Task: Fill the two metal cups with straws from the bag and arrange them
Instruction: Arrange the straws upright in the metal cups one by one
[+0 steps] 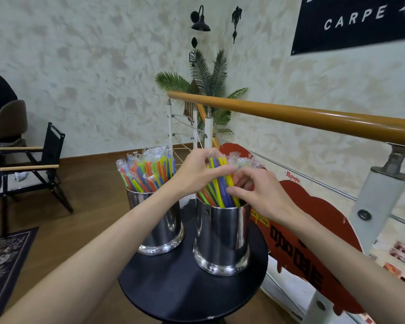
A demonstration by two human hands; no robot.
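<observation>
Okay: two shiny metal cups stand side by side on a round black worktop (pixel 173 288), close but apart. Left cup (pixel 160 228) is packed with wrapped coloured straws (pixel 147 170) fanning upward. Right cup (pixel 221 239) holds a looser straw bunch (pixel 216 195), leaning. Left hand (pixel 198 171) reaches over the right cup, fingers (pixel 222 170) curled round the upper part of that bunch, gripping it. Right hand (pixel 258 194) sits at the bunch's right side, thumb and fingertips narrow, pinching straws just above the rim. Wooden handrail (pixel 302 116) runs behind; folding chair (pixel 40 164) at left, plant (pixel 208 78) against the wall.
</observation>
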